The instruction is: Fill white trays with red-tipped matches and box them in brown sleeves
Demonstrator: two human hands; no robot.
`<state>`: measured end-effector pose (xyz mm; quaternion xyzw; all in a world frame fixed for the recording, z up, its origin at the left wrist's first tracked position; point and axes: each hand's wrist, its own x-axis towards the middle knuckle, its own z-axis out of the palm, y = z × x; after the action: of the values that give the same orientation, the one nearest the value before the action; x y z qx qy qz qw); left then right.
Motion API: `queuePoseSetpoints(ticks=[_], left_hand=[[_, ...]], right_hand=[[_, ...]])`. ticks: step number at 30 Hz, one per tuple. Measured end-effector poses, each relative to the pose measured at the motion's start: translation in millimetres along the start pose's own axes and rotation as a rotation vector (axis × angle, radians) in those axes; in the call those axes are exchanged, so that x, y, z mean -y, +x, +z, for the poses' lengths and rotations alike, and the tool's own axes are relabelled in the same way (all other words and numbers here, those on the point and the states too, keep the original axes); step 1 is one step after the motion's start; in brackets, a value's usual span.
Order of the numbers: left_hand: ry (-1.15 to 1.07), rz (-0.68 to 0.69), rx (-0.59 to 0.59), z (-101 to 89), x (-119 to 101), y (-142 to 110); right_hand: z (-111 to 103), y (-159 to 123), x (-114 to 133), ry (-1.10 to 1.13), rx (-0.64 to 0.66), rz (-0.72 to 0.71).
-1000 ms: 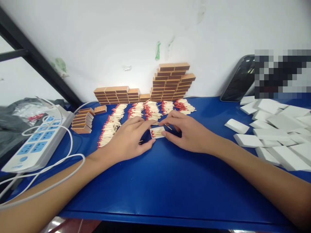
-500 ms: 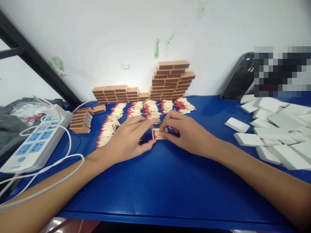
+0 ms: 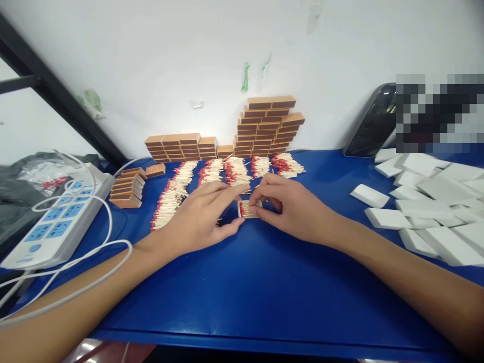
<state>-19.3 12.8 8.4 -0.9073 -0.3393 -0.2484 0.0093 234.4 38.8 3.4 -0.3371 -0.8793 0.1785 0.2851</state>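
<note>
A small white matchbox tray (image 3: 239, 209) lies on the blue table, with matches (image 3: 245, 209) inside, their red heads toward its left end. My left hand (image 3: 209, 214) holds the tray's left end, thumb at the near corner and index finger at the far side. Over the tray's right part, the thumb and index finger of my right hand (image 3: 289, 204) are pinched together at the matches; the fingertips partly hide them. Just beyond both hands lie several heaps of loose red-headed matches (image 3: 236, 170).
Brown matchboxes are stacked (image 3: 264, 126) against the wall, with more boxes (image 3: 126, 189) at the left. White trays (image 3: 434, 212) are piled at the right near a leaning black phone (image 3: 370, 121). A power strip (image 3: 53, 222) and white cable (image 3: 111, 247) lie at left.
My right thumb and index finger have come together and moved left over the tray. The tray has shifted slightly right, and its matches lie more evenly. My left hand has barely moved.
</note>
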Motion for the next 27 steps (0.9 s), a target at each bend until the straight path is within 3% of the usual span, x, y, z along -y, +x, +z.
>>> queuePoseSetpoints(ticks=[8, 14, 17, 21, 27], left_hand=[[0.015, -0.010, 0.014, 1.2, 2.0, 0.1], [0.035, -0.029, -0.021, 1.0, 1.4, 0.1], [0.041, -0.035, -0.020, 1.3, -0.1, -0.5], [0.038, -0.023, -0.010, 2.1, -1.3, -0.9], [0.040, -0.010, -0.010, 2.7, 0.6, -1.3]], right_hand=[[-6.3, 2.1, -6.5, -0.002, 0.018, -0.006], [-17.8, 7.6, -26.4, -0.187, -0.126, 0.150], [-14.6, 6.2, -33.2, -0.221, -0.067, 0.198], [-7.5, 3.8, -34.5, -0.228, 0.024, 0.155], [-22.8, 6.2, -43.1, -0.297, 0.143, 0.231]])
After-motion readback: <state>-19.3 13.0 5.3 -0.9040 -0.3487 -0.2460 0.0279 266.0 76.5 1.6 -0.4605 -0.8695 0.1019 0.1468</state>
